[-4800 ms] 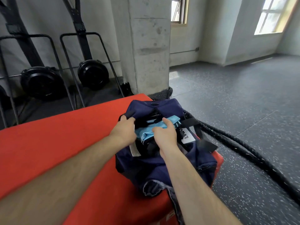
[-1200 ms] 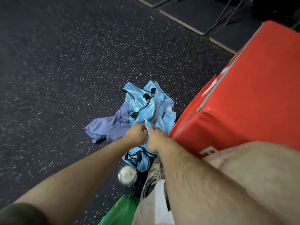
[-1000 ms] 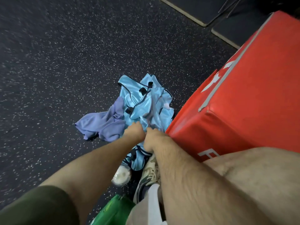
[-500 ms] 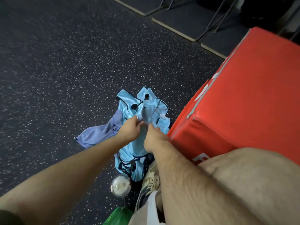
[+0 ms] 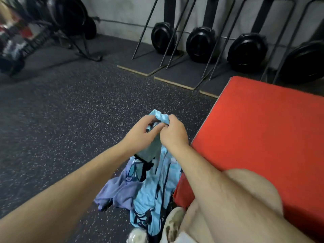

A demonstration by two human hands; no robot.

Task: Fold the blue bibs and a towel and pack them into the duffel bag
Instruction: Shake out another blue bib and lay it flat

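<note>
A light blue bib with dark trim is lifted off the floor, its top bunched between both hands. My left hand and my right hand pinch it side by side, and the rest hangs down below them. More blue bibs lie in a heap on the dark floor beneath. A lilac towel lies crumpled at the heap's left side. The duffel bag is out of view.
A red padded box stands right of the heap, with my bare knee against its near corner. My shoe and a clear lid sit by the heap. Black machines on mats line the far wall.
Both hands have risen from the heap with one bib pinched between them. My head has tilted up, so the wall and machines came into view. Earlier I was at the bag on the box.
</note>
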